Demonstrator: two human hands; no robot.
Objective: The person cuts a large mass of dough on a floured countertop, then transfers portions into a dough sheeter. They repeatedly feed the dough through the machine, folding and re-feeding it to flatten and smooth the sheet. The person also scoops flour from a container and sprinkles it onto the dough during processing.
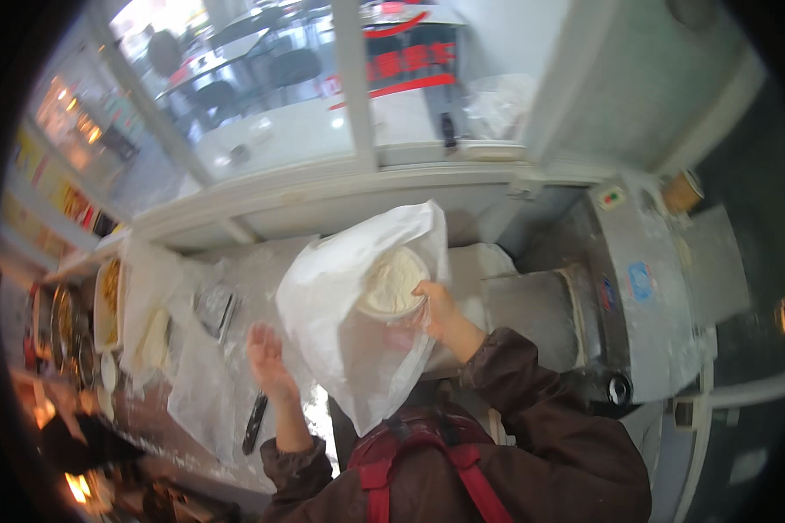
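My right hand (pixel 441 310) grips the rim of a round bowl (pixel 394 315) filled with white flour (pixel 396 281). The bowl is at the wide mouth of a large white sack (pixel 324 287), which surrounds it on the left and above. Part of the sack's edge lies near my right fingers; whether they also hold it I cannot tell. My left hand (pixel 271 359) is empty, palm turned up, left of the sack and over the floured worktop (pixel 261 261). Close to my left wrist lies a dark knife handle (pixel 255 423).
Left on the worktop are clear plastic sheeting (pixel 199 399), a pale dough piece (pixel 154 340) and a metal-edged box (pixel 216 310). A tray of yellowish food (pixel 109 304) stands farther left. On the right is a metal machine (pixel 647 294) with a flat plate (pixel 530 320). Window frames (pixel 360 85) border the back.
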